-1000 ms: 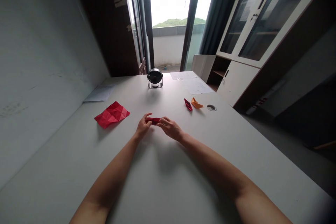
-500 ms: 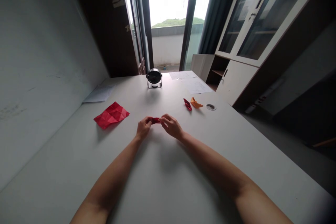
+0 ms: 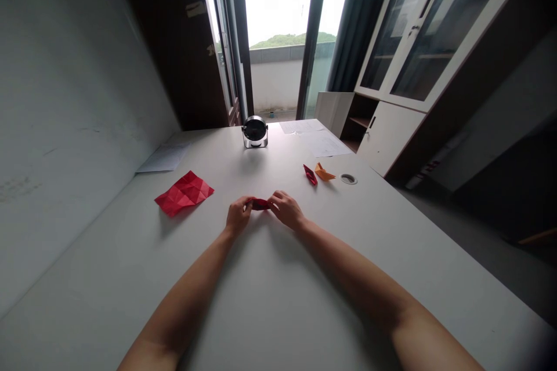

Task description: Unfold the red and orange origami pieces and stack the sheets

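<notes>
A small piece of folded red paper [image 3: 261, 204] is stretched between my two hands, low over the white table [image 3: 270, 301]. My left hand [image 3: 239, 214] pinches its left end. On the other end, the fingers of my right hand [image 3: 285, 208] are closed. My fingertips hide both ends, so the full folded shape does not show. To the left lies a creased red paper sheet [image 3: 185, 193], opened out. Right of my hands sit a small red paper boat [image 3: 310, 175] and an orange paper boat [image 3: 324, 172], side by side.
A round black device on a silver stand [image 3: 255, 131] is at the far side. White papers [image 3: 324, 142] lie at the back right, another sheet [image 3: 163, 157] by the left wall. A round cable hole [image 3: 348, 178] is near the right edge. Cabinets [image 3: 391, 133] stand beyond.
My hands have drawn slightly apart, and more of the folded red paper shows between them. The other papers and boats have stayed put; the view has tilted a little.
</notes>
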`<action>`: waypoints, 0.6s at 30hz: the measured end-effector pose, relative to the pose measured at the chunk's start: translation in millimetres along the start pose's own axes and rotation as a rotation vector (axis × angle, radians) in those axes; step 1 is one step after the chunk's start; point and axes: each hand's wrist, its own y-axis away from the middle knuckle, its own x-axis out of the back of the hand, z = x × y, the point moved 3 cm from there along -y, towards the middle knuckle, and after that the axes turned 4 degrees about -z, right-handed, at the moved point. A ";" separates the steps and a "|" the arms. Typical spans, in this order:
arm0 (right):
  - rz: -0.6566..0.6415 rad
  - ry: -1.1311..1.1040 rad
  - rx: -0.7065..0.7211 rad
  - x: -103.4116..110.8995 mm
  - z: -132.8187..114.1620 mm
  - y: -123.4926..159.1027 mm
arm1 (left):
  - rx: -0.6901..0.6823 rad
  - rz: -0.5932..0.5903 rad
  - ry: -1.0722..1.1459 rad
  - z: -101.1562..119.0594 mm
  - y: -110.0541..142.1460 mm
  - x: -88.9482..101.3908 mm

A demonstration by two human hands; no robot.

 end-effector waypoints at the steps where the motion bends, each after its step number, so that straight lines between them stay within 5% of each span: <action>1: 0.014 0.010 0.013 2.4 -2.1 -0.1 | 0.002 -0.011 -0.011 1.1 0.3 -0.2; 9: 0.146 -0.016 0.157 23.7 -24.0 1.5 | 0.069 -0.008 0.021 2.8 0.4 0.9; 18: 0.083 0.109 0.431 17.0 -44.2 4.0 | 0.223 0.050 0.115 -14.0 -2.2 1.8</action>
